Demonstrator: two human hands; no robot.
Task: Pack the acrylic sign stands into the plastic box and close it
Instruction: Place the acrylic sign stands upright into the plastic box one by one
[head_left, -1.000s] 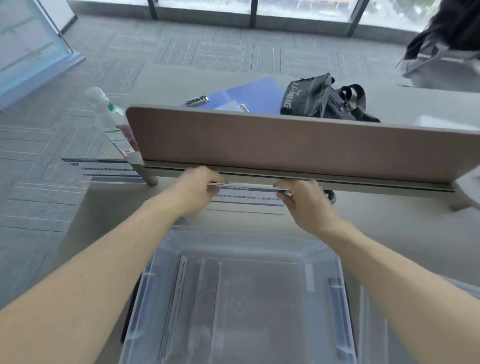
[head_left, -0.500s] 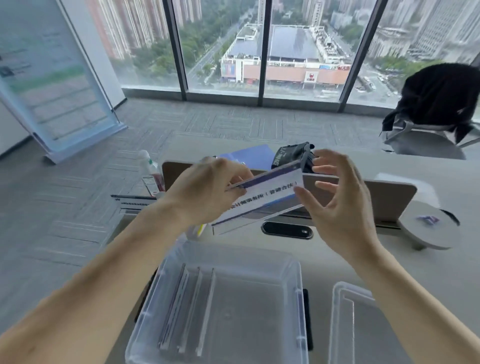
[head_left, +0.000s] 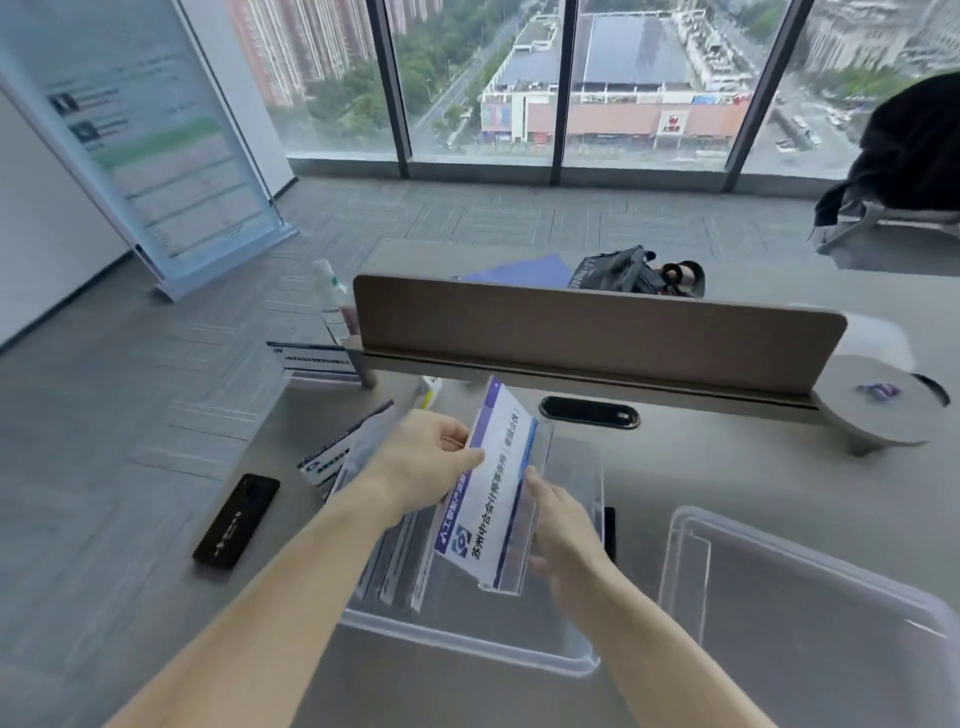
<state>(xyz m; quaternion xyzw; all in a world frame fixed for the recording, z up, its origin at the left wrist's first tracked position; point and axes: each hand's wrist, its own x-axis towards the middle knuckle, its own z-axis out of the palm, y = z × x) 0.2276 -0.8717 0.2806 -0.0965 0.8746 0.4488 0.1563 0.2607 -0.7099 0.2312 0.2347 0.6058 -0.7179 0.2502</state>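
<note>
An acrylic sign stand (head_left: 501, 488) with a white and blue printed card hangs tilted over the clear plastic box (head_left: 582, 657). My left hand (head_left: 426, 457) pinches its upper left edge. My right hand (head_left: 558, 525) holds its right side from behind, fingers partly hidden by the stand. Several sign stands (head_left: 400, 566) stand on edge in the left part of the box. More stands (head_left: 345, 449) lie on the table left of the box, and another one (head_left: 311, 358) stands at the table's far left corner. The box's clear lid (head_left: 810, 613) lies to the right.
A black phone (head_left: 236, 521) lies at the table's left edge. A brown desk divider (head_left: 592, 332) crosses behind the box, with a black cable port (head_left: 589, 411) in front of it. A round grey base (head_left: 878, 410) sits at the right. A spray bottle (head_left: 332, 299) stands by the divider's left end.
Both hands lifted the stand from under the divider, turned it on end and brought it down over the box. The view has tilted up and pulled back.
</note>
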